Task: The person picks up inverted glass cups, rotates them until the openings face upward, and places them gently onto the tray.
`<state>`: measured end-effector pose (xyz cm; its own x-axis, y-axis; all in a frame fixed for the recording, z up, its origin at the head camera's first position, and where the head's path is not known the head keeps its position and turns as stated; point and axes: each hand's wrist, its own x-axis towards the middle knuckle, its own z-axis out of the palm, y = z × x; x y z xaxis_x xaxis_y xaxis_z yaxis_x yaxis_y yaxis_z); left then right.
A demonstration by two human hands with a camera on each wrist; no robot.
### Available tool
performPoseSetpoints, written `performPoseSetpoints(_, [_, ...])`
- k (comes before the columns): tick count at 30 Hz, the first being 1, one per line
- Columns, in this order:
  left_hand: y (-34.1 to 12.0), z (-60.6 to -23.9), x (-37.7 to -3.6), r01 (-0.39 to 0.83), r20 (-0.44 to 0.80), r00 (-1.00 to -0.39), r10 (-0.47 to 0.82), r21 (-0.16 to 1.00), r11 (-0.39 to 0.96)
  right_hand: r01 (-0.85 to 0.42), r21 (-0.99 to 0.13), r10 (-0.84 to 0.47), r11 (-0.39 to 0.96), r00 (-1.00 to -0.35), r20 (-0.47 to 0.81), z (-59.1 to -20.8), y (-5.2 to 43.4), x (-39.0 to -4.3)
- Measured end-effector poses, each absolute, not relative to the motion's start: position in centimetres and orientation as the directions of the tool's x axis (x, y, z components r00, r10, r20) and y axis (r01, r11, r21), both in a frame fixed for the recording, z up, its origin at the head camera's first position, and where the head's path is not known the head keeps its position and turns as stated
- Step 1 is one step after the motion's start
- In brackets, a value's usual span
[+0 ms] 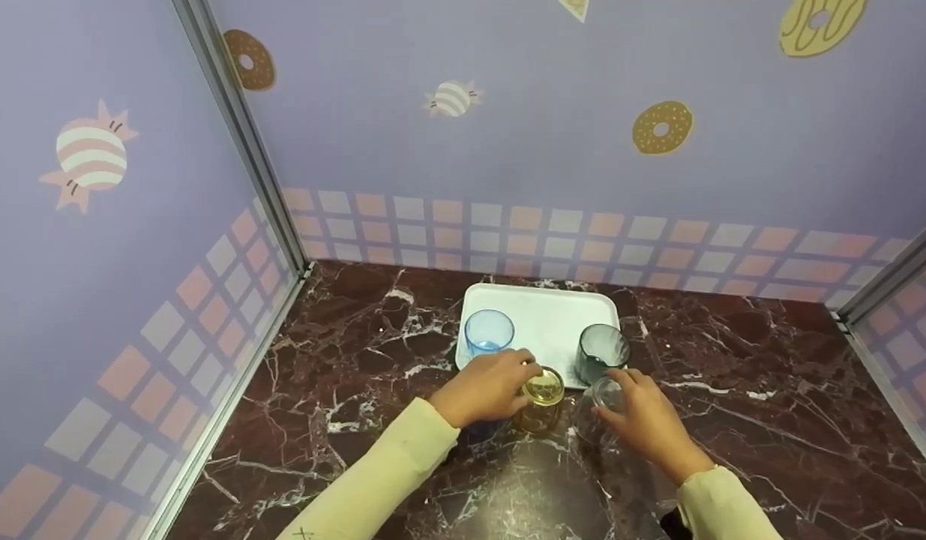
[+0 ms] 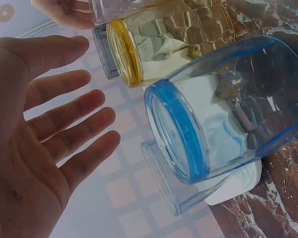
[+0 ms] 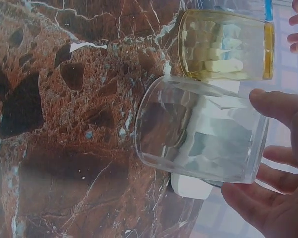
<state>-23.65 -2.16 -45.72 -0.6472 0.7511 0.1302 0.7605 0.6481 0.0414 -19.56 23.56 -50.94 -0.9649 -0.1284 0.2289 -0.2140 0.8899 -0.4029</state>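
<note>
My left hand (image 1: 486, 386) is above the table just left of a yellow-tinted glass (image 1: 541, 412). In the left wrist view its fingers are spread, apart from a blue-edged glass (image 2: 181, 134) that the hand mostly hides in the head view. A clear glass (image 3: 203, 131) stands on the table right of the yellow one, its thick-edged end up. My right hand (image 1: 650, 424) grips that upper end, thumb on one side and fingers on the other. Behind, on a white tray (image 1: 541, 300), are a light blue glass (image 1: 489, 330) and a smoky grey glass (image 1: 603, 346).
The dark red marbled table (image 1: 373, 360) carries everything. A purple patterned wall (image 1: 552, 172) rises behind the tray, and another panel (image 1: 133, 300) with a metal edge stands at the left. A metal post (image 1: 882, 277) marks the right corner.
</note>
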Motion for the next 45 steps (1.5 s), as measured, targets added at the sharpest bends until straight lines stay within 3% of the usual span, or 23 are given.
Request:
performPoseSetpoints(20, [-0.7,-46.0,-23.3,0.796,0.195,-0.605,0.772,0.153,0.585,-0.223,-0.440,-0.093,0.870,-0.950,0.299,-50.2,24.6,-19.1])
performPoseSetpoints(33, [1.7,-46.3,-22.5,0.777,0.135,-0.618,0.774,0.258,0.575,-0.239,-0.425,-0.088,0.873,-0.935,0.344,-49.5,24.1,-18.5])
performPoseSetpoints(45, [4.3,-46.9,-21.9,0.783,0.203,-0.620,0.758,0.223,0.581,-0.237,-0.429,-0.073,0.872,-0.928,0.365,-48.7,23.4,-18.1])
